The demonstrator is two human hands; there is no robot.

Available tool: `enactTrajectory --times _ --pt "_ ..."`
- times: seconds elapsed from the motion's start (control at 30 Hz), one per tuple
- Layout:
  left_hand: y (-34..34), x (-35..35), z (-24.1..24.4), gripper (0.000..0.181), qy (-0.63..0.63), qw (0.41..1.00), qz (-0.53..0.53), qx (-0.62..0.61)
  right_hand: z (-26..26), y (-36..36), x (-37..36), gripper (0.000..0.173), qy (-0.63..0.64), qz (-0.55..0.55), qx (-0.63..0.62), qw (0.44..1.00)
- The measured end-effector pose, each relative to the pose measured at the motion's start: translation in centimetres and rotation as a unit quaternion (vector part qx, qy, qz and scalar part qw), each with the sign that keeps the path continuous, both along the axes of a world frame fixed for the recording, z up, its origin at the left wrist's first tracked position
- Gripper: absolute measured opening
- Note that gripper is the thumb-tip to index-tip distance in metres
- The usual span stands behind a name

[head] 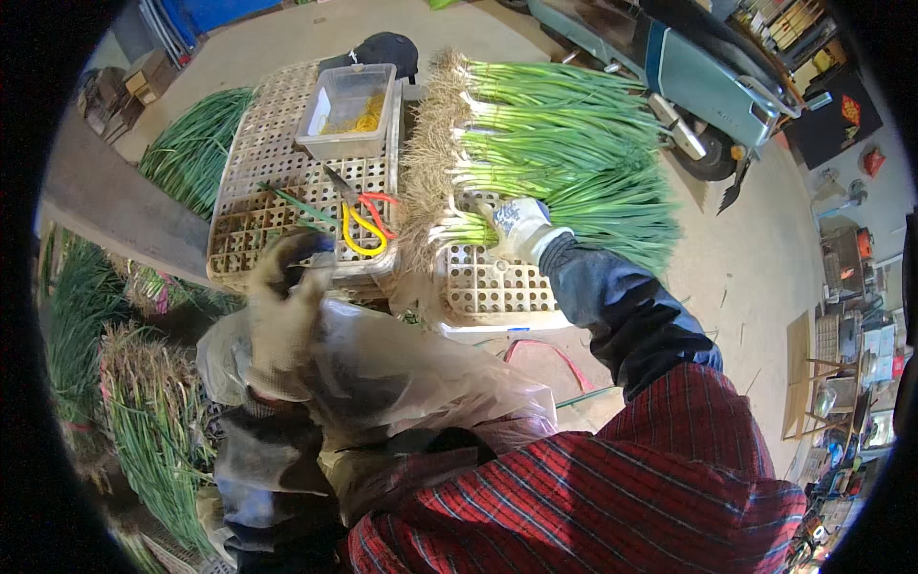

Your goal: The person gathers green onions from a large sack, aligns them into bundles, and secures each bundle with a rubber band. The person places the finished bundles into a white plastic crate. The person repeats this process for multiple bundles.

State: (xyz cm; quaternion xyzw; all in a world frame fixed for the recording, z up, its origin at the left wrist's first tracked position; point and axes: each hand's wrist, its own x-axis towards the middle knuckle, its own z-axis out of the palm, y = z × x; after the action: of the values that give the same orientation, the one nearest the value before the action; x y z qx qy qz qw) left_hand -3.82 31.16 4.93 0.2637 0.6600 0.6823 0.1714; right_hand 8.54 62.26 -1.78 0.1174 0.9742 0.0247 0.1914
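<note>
My right hand (522, 228), in a white glove with blue patches, is closed over the pale stalks of a bunch of scallions (466, 228) at the near end of a row. Their roots point left and their green leaves spread right beyond my wrist. My left hand (290, 308), in a knitted work glove, is blurred and raised, its fingers curved apart with nothing visible between them. Just beyond it, scissors (362, 219) with one red and one yellow handle lie on an upturned plastic crate (244, 215). More scallion bunches (552, 136) lie side by side on a second crate (495, 287).
A clear plastic box (348, 118) of yellow rubber bands stands on the left crate, with a dark cap (387, 52) behind. Scallions are heaped at left (154, 430). A scooter (703, 93) is parked at back right. Plastic sheeting (416, 373) covers my lap.
</note>
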Motion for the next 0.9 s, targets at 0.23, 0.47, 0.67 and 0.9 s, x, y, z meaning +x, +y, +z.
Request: enactTrajectory --times 0.23,0.47,0.67,0.9 --pt "11.5 2.5 -3.4 0.046 0.391 0.882 -0.062 -0.255 -1.2 0.6 -0.9 0.068 0.049 0.047 -0.020 0.997" --pt "16.4 0.8 -12.2 0.073 0.555 0.727 -0.133 -0.382 -0.9 1.3 2.7 0.079 0.117 0.001 -0.001 0.993" --pt "17.2 0.8 -12.4 0.072 0.568 0.709 -0.120 -0.400 -2.0 3.7 11.0 0.095 0.296 -0.082 -0.020 0.951" --pt "18.3 1.8 -11.5 0.066 0.534 0.760 -0.091 -0.358 -0.8 7.5 10.5 0.082 0.342 -0.044 0.020 0.938"
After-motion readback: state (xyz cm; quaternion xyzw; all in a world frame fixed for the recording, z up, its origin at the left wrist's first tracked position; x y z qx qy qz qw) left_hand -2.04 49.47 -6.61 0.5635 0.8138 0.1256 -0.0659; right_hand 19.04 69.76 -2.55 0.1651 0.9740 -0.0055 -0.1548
